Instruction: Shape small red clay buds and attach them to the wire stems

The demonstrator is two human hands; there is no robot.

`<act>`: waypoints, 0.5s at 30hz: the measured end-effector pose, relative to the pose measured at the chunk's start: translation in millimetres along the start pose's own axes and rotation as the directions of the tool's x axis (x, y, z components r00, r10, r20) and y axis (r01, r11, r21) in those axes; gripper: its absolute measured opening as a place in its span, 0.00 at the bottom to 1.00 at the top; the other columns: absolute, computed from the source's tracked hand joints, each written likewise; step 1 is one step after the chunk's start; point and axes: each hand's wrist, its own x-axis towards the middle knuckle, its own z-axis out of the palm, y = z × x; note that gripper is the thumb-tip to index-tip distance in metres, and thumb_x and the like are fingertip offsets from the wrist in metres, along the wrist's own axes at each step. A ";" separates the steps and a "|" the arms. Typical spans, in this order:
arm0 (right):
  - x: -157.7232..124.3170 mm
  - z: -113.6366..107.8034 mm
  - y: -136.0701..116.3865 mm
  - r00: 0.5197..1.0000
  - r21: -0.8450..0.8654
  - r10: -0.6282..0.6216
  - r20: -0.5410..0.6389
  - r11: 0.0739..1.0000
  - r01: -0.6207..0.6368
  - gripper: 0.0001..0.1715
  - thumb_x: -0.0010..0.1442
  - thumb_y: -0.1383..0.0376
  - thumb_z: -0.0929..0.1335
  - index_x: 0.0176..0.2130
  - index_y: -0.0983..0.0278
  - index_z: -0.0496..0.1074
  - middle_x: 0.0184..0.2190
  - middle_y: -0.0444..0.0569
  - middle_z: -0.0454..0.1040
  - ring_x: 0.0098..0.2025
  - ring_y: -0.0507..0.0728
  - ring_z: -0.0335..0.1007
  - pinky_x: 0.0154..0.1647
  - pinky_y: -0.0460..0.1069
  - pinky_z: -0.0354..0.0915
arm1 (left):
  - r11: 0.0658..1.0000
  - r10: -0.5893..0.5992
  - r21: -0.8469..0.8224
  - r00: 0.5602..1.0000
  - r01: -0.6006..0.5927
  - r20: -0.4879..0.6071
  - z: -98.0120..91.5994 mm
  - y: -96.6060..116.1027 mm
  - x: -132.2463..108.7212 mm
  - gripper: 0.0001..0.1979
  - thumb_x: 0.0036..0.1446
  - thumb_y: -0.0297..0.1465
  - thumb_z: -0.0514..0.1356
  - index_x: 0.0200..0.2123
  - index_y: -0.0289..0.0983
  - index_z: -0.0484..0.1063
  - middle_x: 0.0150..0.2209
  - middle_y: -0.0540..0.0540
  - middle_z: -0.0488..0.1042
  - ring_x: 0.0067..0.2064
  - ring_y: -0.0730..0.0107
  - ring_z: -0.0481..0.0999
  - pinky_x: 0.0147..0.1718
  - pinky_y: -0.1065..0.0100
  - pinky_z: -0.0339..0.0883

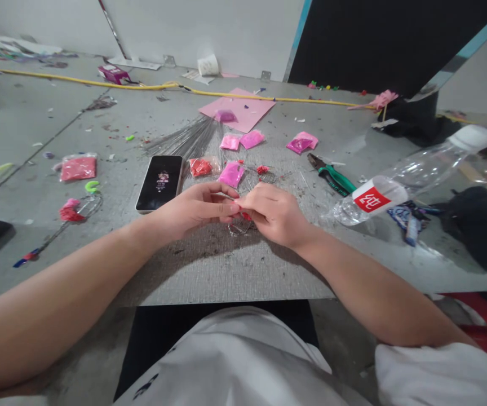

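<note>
Both hands meet over the table near its front edge. My left hand (199, 208) is closed, thumb and fingertips pinched at a small bit of red clay (246, 216). From the other side, my right hand (275, 211) pinches the same bit, its fingers curled and hiding most of it. Thin bent wire (239, 228) shows just under the fingertips; whether it joins the clay I cannot tell. Beyond the hands lie a pink clay packet (231, 174), an opened bag of red clay (201, 167) and a wire piece with a red clay blob (262, 170).
A phone (160, 183) lies left of my hands. Green-handled pliers (332, 175) and a plastic bottle (379, 197) lie right. Behind are straight wires (184, 138), pink packets (252, 138) and a yellow cable (243, 97). A finished-looking wire flower (74, 211) lies left.
</note>
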 end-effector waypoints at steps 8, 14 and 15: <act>2.7 9.0 2.5 1.000 -0.030 0.030 -0.005 0.999 -0.030 0.18 0.70 0.73 0.65 0.56 0.65 0.75 0.49 0.57 0.83 0.48 0.61 0.79 0.54 0.60 0.75 | 0.975 0.092 0.205 0.996 -0.089 -0.006 -10.6 -3.0 3.3 0.12 0.56 0.36 0.72 0.43 0.38 0.84 0.41 0.46 0.84 0.39 0.70 0.80 0.43 0.67 0.73; 0.9 16.4 -0.2 0.982 -0.031 0.138 -0.129 0.989 -0.143 0.14 0.71 0.68 0.67 0.55 0.63 0.76 0.50 0.55 0.83 0.52 0.60 0.80 0.54 0.57 0.76 | 0.957 0.160 0.252 0.986 -0.144 -0.045 -8.3 4.2 -1.1 0.09 0.58 0.35 0.71 0.38 0.35 0.85 0.34 0.46 0.83 0.36 0.72 0.77 0.39 0.69 0.71; 1.0 16.4 -1.3 0.976 -0.038 0.157 -0.153 0.986 -0.165 0.13 0.71 0.67 0.68 0.54 0.62 0.77 0.49 0.55 0.83 0.51 0.60 0.80 0.53 0.57 0.76 | 0.956 0.171 0.249 0.984 -0.154 -0.050 -7.2 5.5 -2.2 0.08 0.57 0.34 0.71 0.37 0.35 0.85 0.33 0.46 0.82 0.35 0.73 0.77 0.38 0.69 0.71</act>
